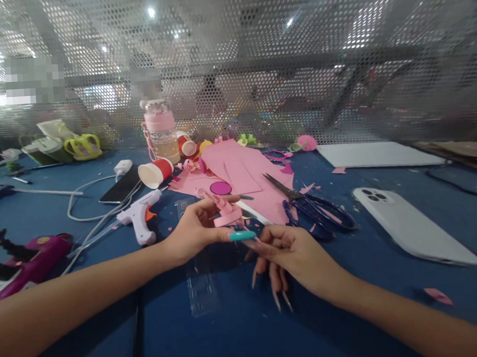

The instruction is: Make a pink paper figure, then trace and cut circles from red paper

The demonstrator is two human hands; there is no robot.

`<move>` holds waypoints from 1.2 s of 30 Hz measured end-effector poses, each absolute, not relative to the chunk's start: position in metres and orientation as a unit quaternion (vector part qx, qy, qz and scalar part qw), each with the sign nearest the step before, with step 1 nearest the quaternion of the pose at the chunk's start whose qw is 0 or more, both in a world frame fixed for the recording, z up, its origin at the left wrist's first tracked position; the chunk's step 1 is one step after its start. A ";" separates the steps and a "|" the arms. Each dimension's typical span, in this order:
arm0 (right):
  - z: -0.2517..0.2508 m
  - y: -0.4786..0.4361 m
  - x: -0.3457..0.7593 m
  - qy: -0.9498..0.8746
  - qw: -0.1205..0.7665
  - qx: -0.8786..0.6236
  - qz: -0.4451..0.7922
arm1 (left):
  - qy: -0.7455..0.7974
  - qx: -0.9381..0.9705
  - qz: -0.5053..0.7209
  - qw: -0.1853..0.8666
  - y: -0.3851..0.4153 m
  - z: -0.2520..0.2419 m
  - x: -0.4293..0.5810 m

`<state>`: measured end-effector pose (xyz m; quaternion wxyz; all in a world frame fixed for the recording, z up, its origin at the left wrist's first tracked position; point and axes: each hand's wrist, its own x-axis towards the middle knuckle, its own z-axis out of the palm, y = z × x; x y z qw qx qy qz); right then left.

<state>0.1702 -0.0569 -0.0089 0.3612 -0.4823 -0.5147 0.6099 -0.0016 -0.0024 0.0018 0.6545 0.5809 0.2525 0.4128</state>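
Observation:
My left hand point(195, 229) pinches a curled pink paper piece point(228, 216) between thumb and fingers, above the front of the table. Close beside it, my right hand point(297, 253) has its thumb and index finger pressed together near the left thumb's long teal nail. Whatever lies between those right fingertips is too small to make out; the other right fingers hang down. Just behind the hands are pink paper sheets point(242, 170), a magenta paper disc point(221, 187) and a white strip point(254, 212). Dark blue-handled scissors point(317, 208) lie to the right of them.
A white glue gun point(138, 214), a dark phone point(121, 187) and a paper cup point(156, 173) lie left. A pink-lidded bottle point(161, 132) stands behind. To the right is a white phone point(413, 224). A clear ruler point(200, 288) lies below my hands; a perforated metal screen point(232, 82) closes the back.

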 end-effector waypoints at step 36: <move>-0.006 -0.054 0.170 -0.472 0.399 -0.443 0.649 | 0.290 0.602 0.346 0.659 -0.001 0.001 -0.002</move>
